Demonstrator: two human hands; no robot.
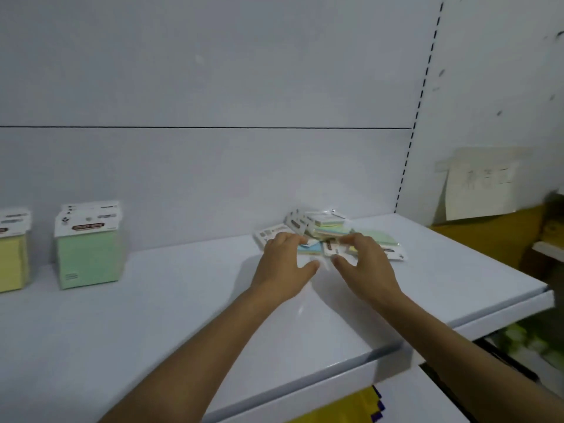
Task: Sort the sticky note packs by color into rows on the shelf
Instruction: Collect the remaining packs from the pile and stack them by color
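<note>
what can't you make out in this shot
Head view only:
Whether the left hand or right hand has a grip on anything: the hands hide where they meet the jumbled pile of pastel sticky note packs.
Pack count in that pile: overlapping, blurred.
Pale yellow sticky note pack: cut by left edge.
Cream paper sign: writing blurred.

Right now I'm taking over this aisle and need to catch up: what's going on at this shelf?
A person has both hands at a jumbled pile of sticky note packs on the white shelf. The left hand is on a blue pack, the right hand beside it; whether either grips anything is unclear. Far left, a green pack and a yellow pack stand upright.
</note>
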